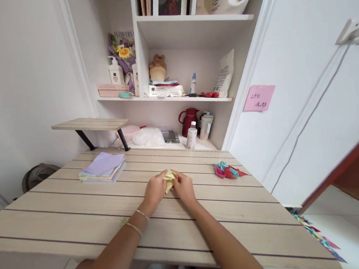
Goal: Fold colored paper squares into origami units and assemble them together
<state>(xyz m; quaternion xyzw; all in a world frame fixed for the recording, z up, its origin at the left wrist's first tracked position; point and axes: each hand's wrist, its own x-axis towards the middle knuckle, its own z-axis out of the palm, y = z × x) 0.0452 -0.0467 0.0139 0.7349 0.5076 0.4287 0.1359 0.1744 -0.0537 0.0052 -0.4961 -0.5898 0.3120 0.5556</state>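
Note:
A small piece of folded yellow paper [170, 180] is held between both hands over the middle of the table. My left hand [155, 189] pinches its left side, with thumb and fingers closed. On the other side my right hand [184, 186] grips the paper, its fingers also closed. The underside of the paper and some fingertips are hidden. To the left lies a stack of square paper sheets [104, 164], a purple one on top. Several folded paper pieces [227, 171] in blue, pink and red sit together at the right.
A small raised shelf [91, 124] stands at the table's back left. Behind the table [80, 217] are a bottle [191, 136], a red jug [190, 121] and a tumbler [206, 126]. Colourful folded papers [318, 233] show beyond the right edge. A cable [314, 111] hangs down the wall.

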